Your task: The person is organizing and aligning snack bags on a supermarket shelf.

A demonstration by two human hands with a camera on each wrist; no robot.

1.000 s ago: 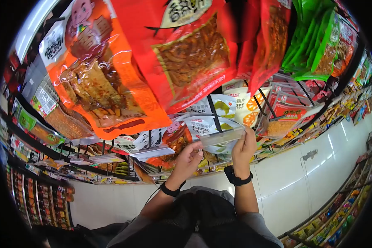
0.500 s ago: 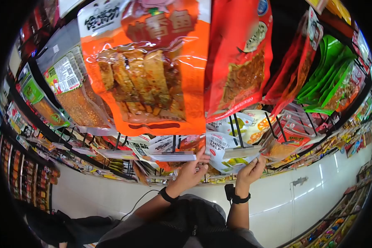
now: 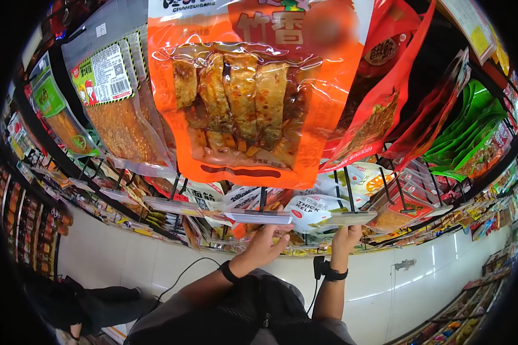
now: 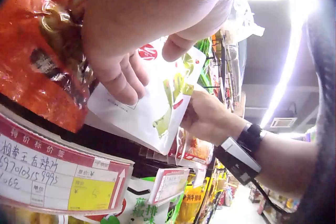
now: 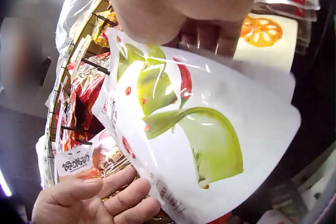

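A white bag of thick kelp slices (image 3: 306,211) hangs on the rack, partly covered by a clear label holder (image 3: 351,218). My right hand (image 3: 345,240) pinches its right edge; in the right wrist view the fingers go behind the bag (image 5: 210,140) at its top edge. My left hand (image 3: 263,247) is at the bag's left side, just under another label holder (image 3: 259,217). Its fingers are relaxed and overlap the bag's face in the left wrist view, and its palm shows in the right wrist view. An orange snack bag (image 4: 47,61) hangs beside it.
A big orange fish pack (image 3: 242,109) hangs close in front of the head, with red packs (image 3: 380,115) to its right. Metal hooks (image 3: 351,187) stick out from the rack. A person in dark clothes (image 3: 57,305) is at lower left, on the pale tiled floor (image 3: 126,253).
The head view has swung so the hanging packs shift rightward. Both hands sit lower along the rack; the left has moved from the label holder edge to the kelp bag's left side.
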